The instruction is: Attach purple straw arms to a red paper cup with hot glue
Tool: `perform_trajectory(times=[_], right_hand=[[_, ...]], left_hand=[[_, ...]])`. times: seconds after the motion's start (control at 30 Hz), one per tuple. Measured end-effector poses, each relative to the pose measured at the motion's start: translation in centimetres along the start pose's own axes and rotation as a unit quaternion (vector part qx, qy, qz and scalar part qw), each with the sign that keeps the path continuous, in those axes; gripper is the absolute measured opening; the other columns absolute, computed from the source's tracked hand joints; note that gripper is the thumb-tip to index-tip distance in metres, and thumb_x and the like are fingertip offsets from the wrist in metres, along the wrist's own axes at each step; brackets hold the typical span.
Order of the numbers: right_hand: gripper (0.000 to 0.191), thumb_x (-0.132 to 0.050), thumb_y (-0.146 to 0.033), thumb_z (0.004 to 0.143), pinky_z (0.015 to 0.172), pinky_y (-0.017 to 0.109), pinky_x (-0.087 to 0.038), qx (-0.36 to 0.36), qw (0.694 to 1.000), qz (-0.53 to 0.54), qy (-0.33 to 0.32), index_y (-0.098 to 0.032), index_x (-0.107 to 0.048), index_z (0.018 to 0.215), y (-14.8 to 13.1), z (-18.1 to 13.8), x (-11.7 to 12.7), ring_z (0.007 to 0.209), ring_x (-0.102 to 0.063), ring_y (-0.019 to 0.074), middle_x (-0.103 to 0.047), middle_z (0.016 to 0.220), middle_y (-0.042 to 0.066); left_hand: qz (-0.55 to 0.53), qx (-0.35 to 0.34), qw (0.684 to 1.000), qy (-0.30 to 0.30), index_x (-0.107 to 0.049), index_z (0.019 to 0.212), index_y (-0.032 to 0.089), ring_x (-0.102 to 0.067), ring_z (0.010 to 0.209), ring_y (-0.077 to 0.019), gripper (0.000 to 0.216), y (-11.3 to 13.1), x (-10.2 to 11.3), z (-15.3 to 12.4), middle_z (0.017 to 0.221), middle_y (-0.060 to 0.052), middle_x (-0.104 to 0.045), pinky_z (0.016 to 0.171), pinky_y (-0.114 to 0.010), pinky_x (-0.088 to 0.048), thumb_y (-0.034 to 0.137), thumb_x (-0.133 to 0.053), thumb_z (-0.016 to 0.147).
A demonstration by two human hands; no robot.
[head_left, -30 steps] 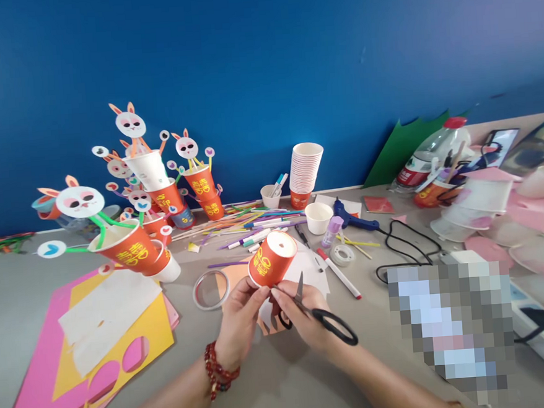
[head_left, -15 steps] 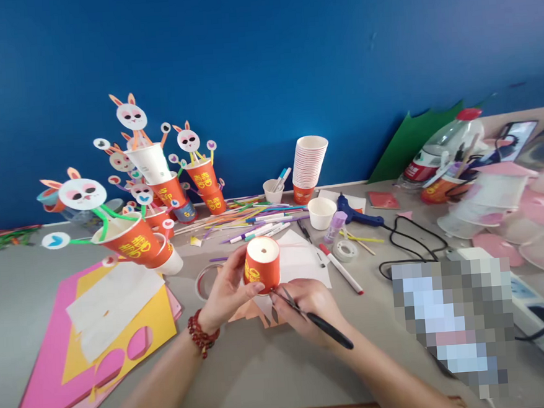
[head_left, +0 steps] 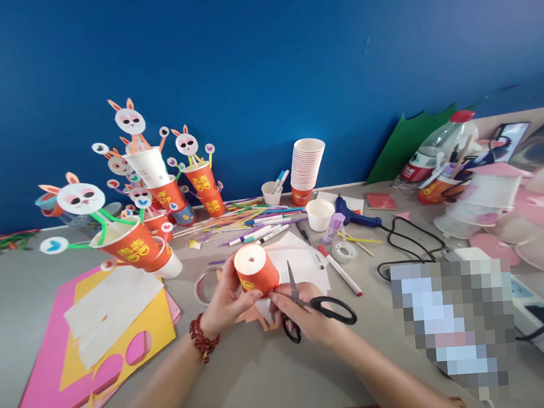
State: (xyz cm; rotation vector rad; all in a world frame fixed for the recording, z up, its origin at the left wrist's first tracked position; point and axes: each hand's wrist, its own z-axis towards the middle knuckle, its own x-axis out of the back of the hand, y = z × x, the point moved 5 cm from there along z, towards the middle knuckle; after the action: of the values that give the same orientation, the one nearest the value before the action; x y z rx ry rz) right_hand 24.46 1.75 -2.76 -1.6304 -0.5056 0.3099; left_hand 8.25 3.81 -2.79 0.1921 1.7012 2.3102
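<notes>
My left hand (head_left: 223,304) grips an upturned red paper cup (head_left: 257,271) with a small hole in its white bottom. My right hand (head_left: 302,310) holds black-handled scissors (head_left: 319,306), fingers through the loops, blades pointing up beside the cup's rim. Both hands hover over white paper (head_left: 299,267) and peach paper scraps on the grey table (head_left: 274,371). A red bead bracelet (head_left: 200,338) circles my left wrist.
Finished bunny cup figures (head_left: 131,195) stand at the left. Pink and yellow sheets (head_left: 100,346) lie front left. A tape ring (head_left: 206,286), markers (head_left: 255,227), a cup stack (head_left: 307,167), a blue glue gun (head_left: 354,217) and a bottle (head_left: 436,149) crowd the back; pink cups pile at right.
The cup has tilted so its bottom faces me more. The scissors have turned so that both handle loops show, blades pointing up by the cup.
</notes>
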Motion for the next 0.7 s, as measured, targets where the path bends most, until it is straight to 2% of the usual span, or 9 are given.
perform_trajectory(times=[0.1, 0.2, 0.3, 0.37, 0.43, 0.57, 0.7], right_hand=[[0.037, -0.043, -0.045, 0.096, 0.047, 0.022, -0.041, -0.013, 1.0, 0.025, 0.0, -0.018, -0.061, 0.08, 0.1, 0.0, -0.1, 0.048, -0.052, 0.0117, -0.063, 0.062, 0.002], [0.035, -0.044, -0.038, 0.096, 0.05, 0.022, -0.039, 0.041, 0.994, -0.096, 0.04, -0.019, -0.059, 0.071, -1.1, -0.1, 0.4, 0.05, -0.052, 0.0114, -0.061, 0.06, 0.001], [0.033, -0.045, -0.031, 0.092, 0.051, 0.023, -0.035, 0.141, 0.957, -0.238, 0.091, -0.019, -0.054, 0.063, -2.7, -0.5, 0.9, 0.05, -0.048, 0.0119, -0.055, 0.055, 0.0], [0.031, -0.043, -0.028, 0.09, 0.051, 0.025, -0.033, 0.175, 0.937, -0.284, 0.101, -0.019, -0.053, 0.062, -3.3, -0.7, 1.0, 0.05, -0.047, 0.0128, -0.052, 0.054, 0.0], [0.031, -0.04, -0.029, 0.091, 0.052, 0.026, -0.033, 0.18, 0.932, -0.299, 0.096, -0.019, -0.054, 0.065, -3.4, -0.8, 1.1, 0.051, -0.049, 0.014, -0.054, 0.056, 0.002], [0.037, -0.035, -0.033, 0.096, 0.055, 0.025, -0.037, 0.148, 0.949, -0.266, 0.086, -0.019, -0.055, 0.068, -3.1, -0.8, 1.1, 0.054, -0.054, 0.0143, -0.058, 0.058, 0.002], [0.039, -0.036, -0.04, 0.098, 0.05, 0.022, -0.04, 0.036, 0.995, -0.083, 0.043, -0.019, -0.059, 0.073, -1.1, -0.3, 0.6, 0.049, -0.052, 0.0119, -0.062, 0.06, 0.001]], left_hand=[[-0.005, -0.023, 1.0, -0.006, -0.034, 0.143, 0.029, -0.052, 0.127, -0.0306, 0.072, 0.5, -0.1, 0.2, 0.141, -0.014, -0.051, 0.103, -0.048, -0.046, 0.029, -0.072, 0.082], [-0.008, -0.026, 1.0, 0.0, -0.035, 0.141, 0.027, -0.05, 0.13, -0.0324, 0.072, 1.0, -0.3, 0.5, 0.142, -0.016, -0.051, 0.104, -0.05, -0.045, 0.028, -0.073, 0.081], [-0.005, -0.02, 1.0, 0.011, -0.035, 0.14, 0.026, -0.05, 0.13, -0.0329, 0.071, 1.3, -0.5, 0.5, 0.14, -0.017, -0.052, 0.104, -0.052, -0.045, 0.026, -0.073, 0.081], [0.001, -0.018, 1.0, 0.017, -0.036, 0.138, 0.025, -0.051, 0.129, -0.0326, 0.069, 1.4, -0.6, 0.5, 0.14, -0.017, -0.052, 0.105, -0.052, -0.045, 0.024, -0.074, 0.08], [0.004, -0.022, 1.0, 0.018, -0.037, 0.135, 0.025, -0.051, 0.129, -0.0325, 0.067, 1.6, -0.6, 0.5, 0.14, -0.017, -0.051, 0.104, -0.052, -0.045, 0.022, -0.074, 0.08], [0.002, -0.046, 0.999, 0.004, -0.036, 0.13, 0.027, -0.05, 0.13, -0.031, 0.063, 2.1, -0.8, 0.6, 0.141, -0.015, -0.05, 0.104, -0.05, -0.046, 0.017, -0.073, 0.08], [0.006, -0.061, 0.998, -0.01, -0.035, 0.13, 0.028, -0.051, 0.129, -0.0292, 0.063, 2.4, -0.7, 0.7, 0.139, -0.013, -0.051, 0.102, -0.048, -0.047, 0.014, -0.072, 0.08]])
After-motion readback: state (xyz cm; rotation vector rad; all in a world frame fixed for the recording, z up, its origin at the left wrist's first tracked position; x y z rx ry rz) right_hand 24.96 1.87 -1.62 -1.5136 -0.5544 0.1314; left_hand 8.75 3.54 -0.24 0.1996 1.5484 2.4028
